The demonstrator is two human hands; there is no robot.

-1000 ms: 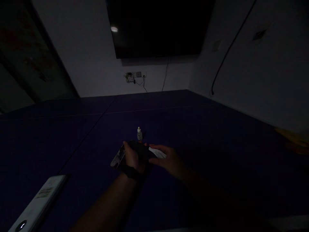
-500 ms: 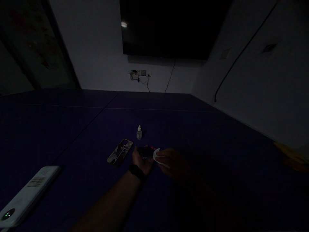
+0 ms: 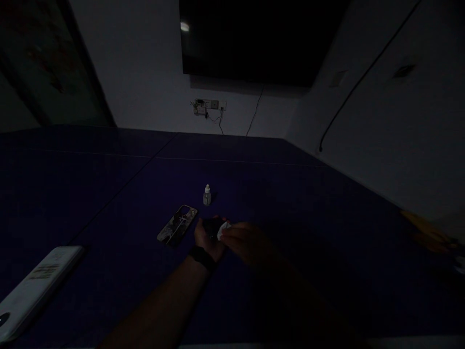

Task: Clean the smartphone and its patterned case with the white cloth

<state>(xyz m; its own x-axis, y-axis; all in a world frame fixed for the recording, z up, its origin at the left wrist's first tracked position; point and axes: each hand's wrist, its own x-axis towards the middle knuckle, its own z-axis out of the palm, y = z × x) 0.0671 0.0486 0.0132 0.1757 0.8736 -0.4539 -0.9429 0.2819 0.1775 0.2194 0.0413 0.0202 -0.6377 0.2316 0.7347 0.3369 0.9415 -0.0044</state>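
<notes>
Near the middle of the dim head view my left hand point(image 3: 209, 241) is closed around a dark phone point(image 3: 211, 226), its dark face turned up. My right hand point(image 3: 245, 238) pinches a white tissue point(image 3: 223, 230) and presses it against the phone's right part, hiding some of it. Just left of the hands a phone case point(image 3: 178, 225) with a printed picture lies on the dark blue table point(image 3: 247, 189). Beyond them a small clear dropper bottle point(image 3: 207, 197) with a white top stands upright.
A long white device point(image 3: 39, 288) lies at the lower left. Something yellow point(image 3: 423, 225) is at the right edge. On the far wall hang a large dark screen point(image 3: 261, 39) and sockets point(image 3: 209, 104) with loose cables.
My right hand has moved the tissue a little left across the phone. The whole view has shifted slightly; the case and bottle lie as before.
</notes>
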